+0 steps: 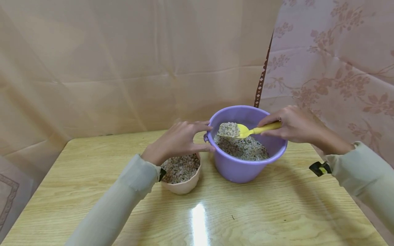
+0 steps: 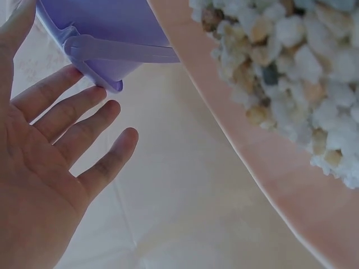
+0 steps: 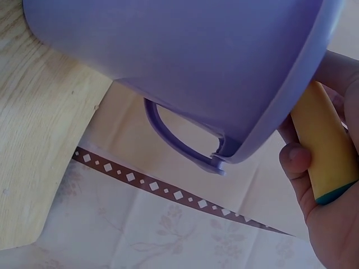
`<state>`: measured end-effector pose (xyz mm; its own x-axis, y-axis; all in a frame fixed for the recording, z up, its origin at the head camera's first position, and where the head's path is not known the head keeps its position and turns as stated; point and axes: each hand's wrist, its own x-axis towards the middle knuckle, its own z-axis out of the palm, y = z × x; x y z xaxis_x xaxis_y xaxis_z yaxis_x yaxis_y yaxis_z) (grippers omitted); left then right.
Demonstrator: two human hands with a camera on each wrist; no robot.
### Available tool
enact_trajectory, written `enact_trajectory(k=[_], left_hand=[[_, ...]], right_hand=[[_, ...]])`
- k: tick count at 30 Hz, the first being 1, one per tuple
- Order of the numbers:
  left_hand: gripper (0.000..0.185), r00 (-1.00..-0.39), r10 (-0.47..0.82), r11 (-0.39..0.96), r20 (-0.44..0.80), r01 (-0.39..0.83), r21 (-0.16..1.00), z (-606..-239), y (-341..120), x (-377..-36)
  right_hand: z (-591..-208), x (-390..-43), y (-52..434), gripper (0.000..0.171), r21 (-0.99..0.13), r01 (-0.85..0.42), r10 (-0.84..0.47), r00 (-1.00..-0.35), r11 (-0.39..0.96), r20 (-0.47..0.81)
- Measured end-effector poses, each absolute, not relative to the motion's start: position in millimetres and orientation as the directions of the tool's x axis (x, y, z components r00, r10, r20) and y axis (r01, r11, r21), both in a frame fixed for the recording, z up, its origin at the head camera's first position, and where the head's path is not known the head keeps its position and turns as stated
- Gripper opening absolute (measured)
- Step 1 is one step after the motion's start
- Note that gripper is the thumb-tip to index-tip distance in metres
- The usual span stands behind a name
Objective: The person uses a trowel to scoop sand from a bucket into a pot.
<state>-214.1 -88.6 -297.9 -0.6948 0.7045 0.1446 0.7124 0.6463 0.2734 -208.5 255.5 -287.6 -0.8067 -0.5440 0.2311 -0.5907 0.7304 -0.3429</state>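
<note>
The table [image 1: 77,171] has a light wooden look and shows a white reflection [image 1: 199,223]. Behind it hangs a beige cloth [image 1: 138,61]. On the right there is a flowered cloth [image 1: 338,61], and between them runs a brown strip [image 1: 261,82] patterned in white.

We see yellow wood grain on the table [image 1: 92,184], a purple bucket [image 1: 240,171] near its far right corner, a yellow scoop [image 1: 244,132], a peach bowl [image 1: 182,188], speckled gravel [image 1: 181,169], pink-flowered cloth [image 1: 344,68].

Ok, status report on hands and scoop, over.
Right hand grips loaded yellow scoop at purple bucket's mouth. Left hand at bucket's rim. Left arm partly hides pale bowl in head view.
</note>
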Motion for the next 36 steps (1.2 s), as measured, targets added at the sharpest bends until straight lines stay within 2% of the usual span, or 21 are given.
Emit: enact_trajectory(k=[7,14,26,36], left_hand=[[0.074,-0.698,0.701,0.636,0.147,0.705,0.315,-296.9,-96.9,-212.5],[0.077,-0.739,0.657,0.666,0.148,0.661,0.345,-294.7,-113.4,-208.3],[0.075,-0.768,0.623,0.688,0.148,0.628,0.363,-311.2,-148.0,-200.8],[0.078,-0.817,0.566,0.730,0.112,0.560,0.393,-326.1,-172.4,-190.5]], right_hand=[[-285.5,-208.1,256.8,0.021,-0.332,-0.613,-0.546,-0.790,0.717,0.279],[-284.5,-211.0,259.4,0.022,-0.329,-0.684,-0.581,-0.728,0.651,0.364],[-274.6,-208.9,262.6,0.023,-0.343,-0.652,-0.548,-0.756,0.676,0.357],[-268.0,-210.7,261.7,0.026,-0.300,-0.719,-0.588,-0.689,0.627,0.423]])
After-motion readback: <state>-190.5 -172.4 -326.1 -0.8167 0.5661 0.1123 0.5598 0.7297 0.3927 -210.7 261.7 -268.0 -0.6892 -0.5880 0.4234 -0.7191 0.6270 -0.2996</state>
